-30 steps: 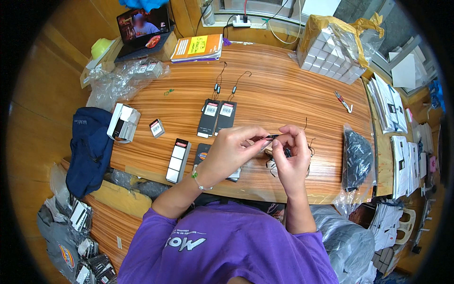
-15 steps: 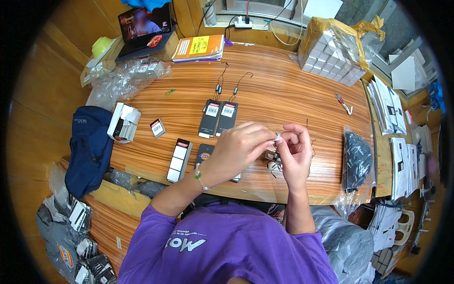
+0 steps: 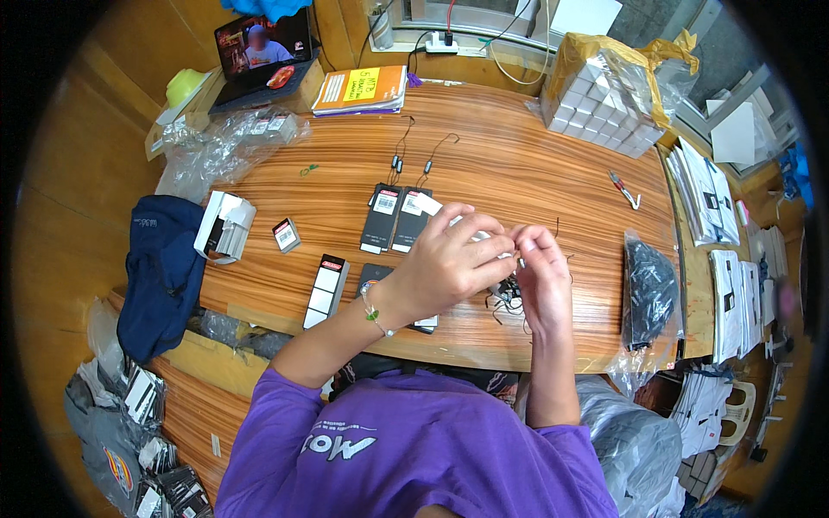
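Note:
My left hand is closed above the table's middle, its fingers curled round something white. A white paper-like piece sticks out past its fingers; whether it is one strip or several pieces is hidden. My right hand meets it, thumb and fingers bent close together at the left fingertips; what they pinch is too small to make out. Below both hands lies a tangle of black strings. Beyond my left hand rest two dark hang tags with looped strings. A stack of dark cards with white labels stands nearer me, beside a partly covered dark tag.
Left on the table are a small label stack and an open white box. Pliers and a bagged black bundle lie right. Stacked white boxes, notebooks and a laptop stand at the back.
My left hand has turned and its fingers have curled over more. A white piece now shows beyond its fingers, over the hang tags. My right hand has stayed close beside it.

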Motion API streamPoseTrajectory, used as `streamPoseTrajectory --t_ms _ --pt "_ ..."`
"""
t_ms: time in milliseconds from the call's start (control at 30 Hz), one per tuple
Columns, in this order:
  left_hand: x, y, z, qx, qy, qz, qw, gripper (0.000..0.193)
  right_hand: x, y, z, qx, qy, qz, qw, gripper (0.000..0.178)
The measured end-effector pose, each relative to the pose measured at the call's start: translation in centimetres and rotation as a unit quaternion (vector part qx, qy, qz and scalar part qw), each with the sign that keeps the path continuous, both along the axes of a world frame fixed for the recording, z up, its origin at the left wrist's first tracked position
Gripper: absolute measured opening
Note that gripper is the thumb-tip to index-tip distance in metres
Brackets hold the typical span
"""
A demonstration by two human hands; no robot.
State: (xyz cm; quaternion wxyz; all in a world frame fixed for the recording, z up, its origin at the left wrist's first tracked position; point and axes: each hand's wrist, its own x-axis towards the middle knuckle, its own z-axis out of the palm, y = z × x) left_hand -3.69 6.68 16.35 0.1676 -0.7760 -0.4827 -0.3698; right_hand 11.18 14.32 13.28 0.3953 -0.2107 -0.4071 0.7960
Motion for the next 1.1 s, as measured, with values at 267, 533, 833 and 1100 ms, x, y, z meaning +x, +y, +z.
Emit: streamPoseTrajectory --t_ms 267,533,833,1100 --pt "-1.5 0.3 -1.7 -0.027 -0.091 0.008 0.995 0.013 0.4 2.4 -0.1 0.051 0.167 -0.113 0.978 0.009" --pt "-1.6 0.3 -1.7 -0.062 -0.137 0.004 0.989 0.012 -0.4 2.1 0.8 0.007 0.247 0.111 0.963 0.011" --pt "-0.9 0.2 -1.6 -0.177 -0.359 -0.041 0.915 0.021 -2.0 1.4 0.6 -0.051 0.274 0.079 0.957 0.010" --pt "-0.8 0.0 -2.1 -0.259 -0.468 -0.060 0.842 0.026 -1.0 1.7 1.3 -0.007 0.257 0.033 0.966 0.008"
